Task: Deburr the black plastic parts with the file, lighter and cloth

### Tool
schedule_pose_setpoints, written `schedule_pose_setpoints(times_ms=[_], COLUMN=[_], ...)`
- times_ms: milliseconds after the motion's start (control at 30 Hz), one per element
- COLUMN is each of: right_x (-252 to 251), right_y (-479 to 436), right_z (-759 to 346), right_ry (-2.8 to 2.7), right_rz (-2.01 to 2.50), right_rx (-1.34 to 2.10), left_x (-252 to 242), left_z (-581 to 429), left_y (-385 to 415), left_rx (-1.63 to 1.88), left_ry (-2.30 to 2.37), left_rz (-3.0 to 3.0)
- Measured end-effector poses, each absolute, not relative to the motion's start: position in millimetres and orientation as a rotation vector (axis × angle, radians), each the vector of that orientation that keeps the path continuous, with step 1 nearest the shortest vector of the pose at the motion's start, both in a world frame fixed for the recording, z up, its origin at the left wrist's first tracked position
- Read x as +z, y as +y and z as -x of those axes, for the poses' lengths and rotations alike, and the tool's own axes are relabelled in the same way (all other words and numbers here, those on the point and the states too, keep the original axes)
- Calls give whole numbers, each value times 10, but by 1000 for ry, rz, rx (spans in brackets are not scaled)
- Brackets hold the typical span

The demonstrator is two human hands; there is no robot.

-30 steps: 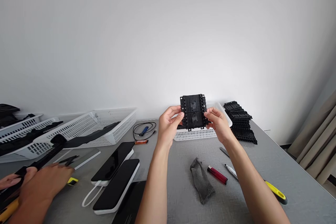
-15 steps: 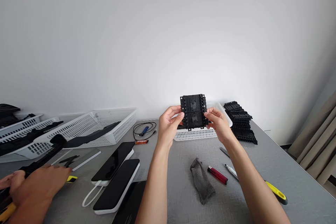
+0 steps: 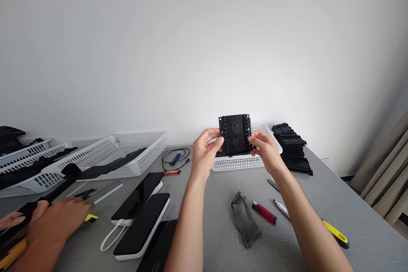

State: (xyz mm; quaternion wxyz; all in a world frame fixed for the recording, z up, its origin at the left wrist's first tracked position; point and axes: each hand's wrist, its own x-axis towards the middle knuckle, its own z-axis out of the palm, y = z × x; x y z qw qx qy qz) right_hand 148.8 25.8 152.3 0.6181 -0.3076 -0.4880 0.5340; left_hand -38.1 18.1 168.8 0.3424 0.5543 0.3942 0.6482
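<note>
My left hand (image 3: 205, 151) pinches the left edge of a black rectangular plastic panel (image 3: 236, 134), thumb in front and fingers behind. The panel's opposite edge is between the thumb and fingers of my right hand (image 3: 265, 148). It is held upright, flat face towards me, with rows of small teeth and holes down both sides. Behind and below it stands a white perforated basket (image 3: 239, 164), whose inside is mostly hidden. Similar black toothed panels (image 3: 291, 146) lie in a loose pile to the right of the basket.
Closer in lie a grey cloth pouch (image 3: 245, 221), a red lighter (image 3: 264, 213), a white marker (image 3: 281, 208) and a yellow-handled cutter (image 3: 336, 234). Left are phones on white power banks (image 3: 142, 225), a coiled cable (image 3: 175, 159) and baskets (image 3: 145, 161). A co-worker's hands (image 3: 59, 221) hold a long black part.
The panel has tipped very slightly in my fingers; both my hands stay in place. At the left, the co-worker's hand has moved slightly right and the long black part has shifted.
</note>
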Motion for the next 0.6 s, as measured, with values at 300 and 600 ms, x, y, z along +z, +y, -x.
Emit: schedule_pose_setpoints(times_ms=[300, 600], right_x=[1504, 1532], right_y=[280, 253], right_z=[-1494, -1492], right_ry=[-1125, -1125], right_rz=[714, 723], right_rx=[1228, 1217], left_x=[1691, 1683], left_z=[380, 379], left_y=[182, 179], left_rx=[1686, 1694], left_ry=[1025, 1021], left_rz=[-1442, -1465])
